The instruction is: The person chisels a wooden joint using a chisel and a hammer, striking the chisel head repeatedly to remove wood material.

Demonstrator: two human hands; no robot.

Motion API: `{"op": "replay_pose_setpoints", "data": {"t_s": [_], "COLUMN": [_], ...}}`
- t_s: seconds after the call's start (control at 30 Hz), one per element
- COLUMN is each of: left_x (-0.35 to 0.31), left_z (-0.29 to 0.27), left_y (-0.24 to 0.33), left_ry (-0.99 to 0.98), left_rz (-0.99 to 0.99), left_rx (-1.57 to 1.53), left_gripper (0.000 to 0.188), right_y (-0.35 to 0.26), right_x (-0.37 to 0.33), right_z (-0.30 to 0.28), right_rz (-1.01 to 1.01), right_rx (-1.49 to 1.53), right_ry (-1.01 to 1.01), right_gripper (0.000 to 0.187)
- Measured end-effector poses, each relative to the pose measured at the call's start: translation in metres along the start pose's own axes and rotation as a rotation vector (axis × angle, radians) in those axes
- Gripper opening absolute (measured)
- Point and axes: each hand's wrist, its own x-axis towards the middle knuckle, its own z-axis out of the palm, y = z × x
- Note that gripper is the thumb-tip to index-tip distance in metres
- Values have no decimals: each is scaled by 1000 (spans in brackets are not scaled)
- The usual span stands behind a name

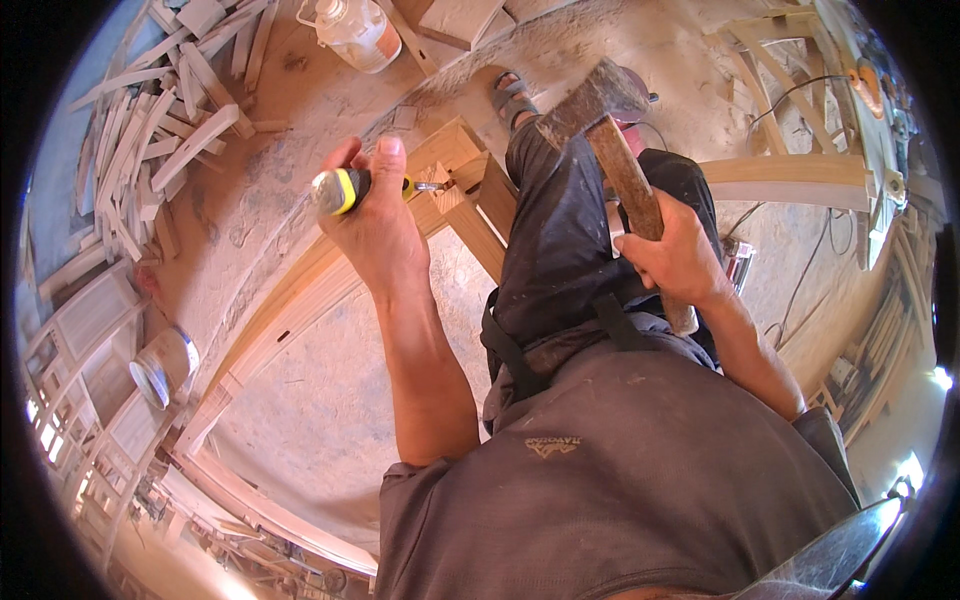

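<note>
Chisel at the joint, hatchet held to the right

Right here in front of me, a person has 2 tools in 2 bare hands. The left hand is curled around the chisel's black-and-yellow handle, thumb pointing up along it. The chisel lies nearly level, its metal blade pointing right, its tip at a joint of the pale wooden frame; I can't tell whether it has bitten into the wood. The right hand is wrapped firmly around the hatchet's worn wooden handle, its dark metal head up beyond the fist, well apart from the chisel.

The frame stretches over the dusty floor, beside the person's dark trousers. A sandalled foot stands just past its corner. Over to the left I see a heap of wood offcuts, with a white tub nearer. A whitish plastic jug stands beyond the frame, and a curved timber spans the right side.
</note>
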Motion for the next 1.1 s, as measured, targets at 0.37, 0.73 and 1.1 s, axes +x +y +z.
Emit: {"op": "replay_pose_setpoints", "data": {"t_s": [0.37,0.73,1.1], "left_x": [2,-12,-12], "left_z": [-12,-5,2], "left_y": [-23,-28,-32], "left_ry": [-287,-327,-337], "left_rz": [212,200,135], "left_rx": [59,38,5], "left_gripper": [13,25,12], "right_y": [-99,-117,-90], "right_x": [-6,-6,-4], "right_z": [3,12,8], "right_rz": [-711,-984,-858], "right_rx": [-155,-523,-754], "right_ry": [260,172,101], "right_gripper": [32,35,26]}}
